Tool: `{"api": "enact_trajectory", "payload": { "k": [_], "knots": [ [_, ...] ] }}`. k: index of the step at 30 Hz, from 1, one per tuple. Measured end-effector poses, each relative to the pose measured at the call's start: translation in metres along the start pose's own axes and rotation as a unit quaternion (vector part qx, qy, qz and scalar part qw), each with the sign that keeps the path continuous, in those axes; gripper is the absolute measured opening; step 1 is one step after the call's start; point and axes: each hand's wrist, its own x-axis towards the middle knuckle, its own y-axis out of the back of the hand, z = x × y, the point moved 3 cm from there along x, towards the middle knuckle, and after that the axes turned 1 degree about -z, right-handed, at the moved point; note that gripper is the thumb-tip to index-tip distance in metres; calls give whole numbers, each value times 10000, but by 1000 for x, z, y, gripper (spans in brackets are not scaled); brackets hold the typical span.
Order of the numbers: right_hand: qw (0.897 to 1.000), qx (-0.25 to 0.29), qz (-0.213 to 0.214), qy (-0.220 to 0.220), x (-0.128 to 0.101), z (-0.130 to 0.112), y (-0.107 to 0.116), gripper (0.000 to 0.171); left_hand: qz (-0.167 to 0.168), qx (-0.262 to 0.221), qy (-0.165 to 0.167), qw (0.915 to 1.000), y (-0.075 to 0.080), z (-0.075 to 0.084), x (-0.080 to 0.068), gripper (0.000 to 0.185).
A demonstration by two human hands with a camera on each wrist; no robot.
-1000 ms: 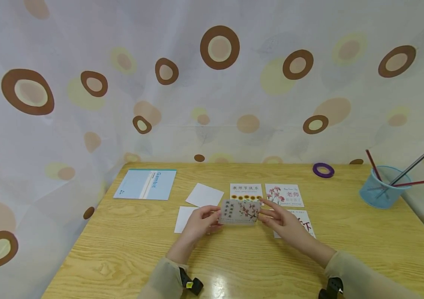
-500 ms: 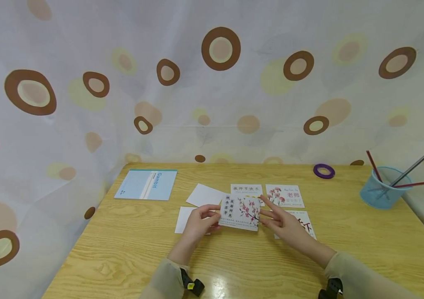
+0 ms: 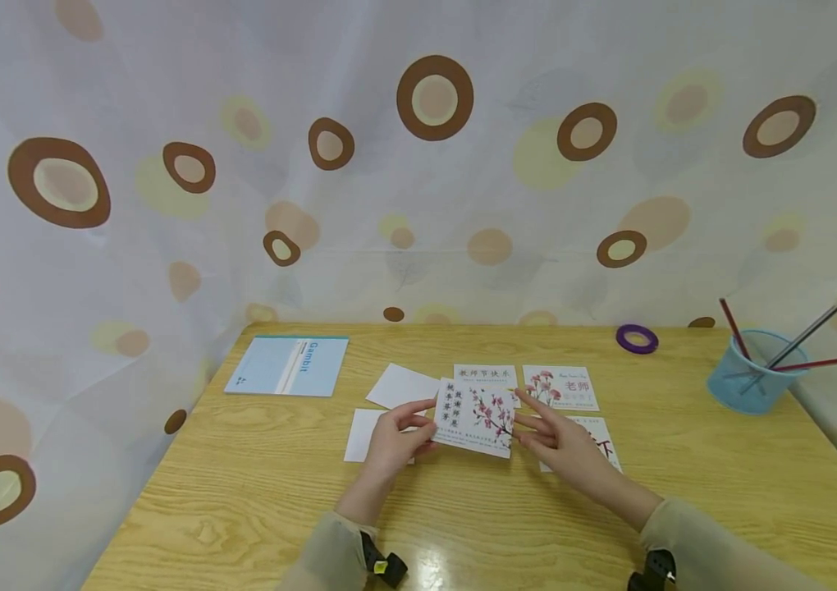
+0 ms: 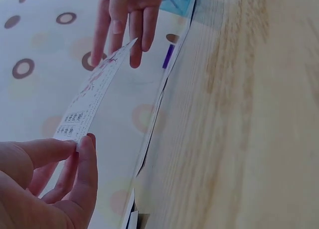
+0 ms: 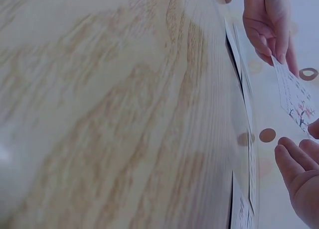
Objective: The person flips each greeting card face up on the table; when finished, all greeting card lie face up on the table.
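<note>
A printed greeting card (image 3: 473, 419) with pink blossom branches and dark lettering is held up over the table, its face tilted toward me. My left hand (image 3: 392, 439) pinches its left edge between thumb and fingers, plain in the left wrist view, where the card (image 4: 92, 97) bows slightly. My right hand (image 3: 559, 439) is at the card's right edge with its fingers extended and fingertips right by the corner. Behind the held card lies another printed card (image 3: 483, 373), partly hidden. A card with red lettering (image 3: 603, 443) lies partly under the right hand.
Two blank white cards (image 3: 402, 386) lie at the left hand. A carnation card (image 3: 560, 387) lies behind the right hand. A blue notebook (image 3: 287, 365) is at back left, a purple ring (image 3: 637, 339) at back right, near a blue mesh cup (image 3: 747, 386) of pencils.
The blossom card has tipped from nearly edge-up and shaded to a flatter, brighter face, and its top edge now stands higher in view. Both hands stay in nearly the same places.
</note>
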Motion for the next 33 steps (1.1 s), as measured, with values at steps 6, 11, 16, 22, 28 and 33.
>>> {"api": "enact_trajectory", "payload": {
  "k": [6, 11, 16, 22, 28, 33],
  "knots": [
    [9998, -129, 159, 82, 0, 1, 2, 74, -31, 24, -49, 10000, -4, 2, -1, 49],
    [9992, -335, 194, -62, 1, 3, 4, 77, -249, 155, -121, 9995, -6, 2, -1, 53],
    [9978, -580, 241, -206, 1, 4, 6, 80, -319, 250, -123, 9991, -8, 1, -1, 53],
    [9955, -851, 282, -295, 3, 7, 5, 83, -351, 398, -99, 9985, -9, 0, -1, 50],
    [9882, -1487, 234, -283, 4, 7, 5, 85, -391, 405, 47, 9984, -10, -3, -1, 50],
    [9847, -1693, 107, -390, 5, 10, 5, 85, -539, 353, 269, 9976, -13, -4, -2, 50]
  ]
}}
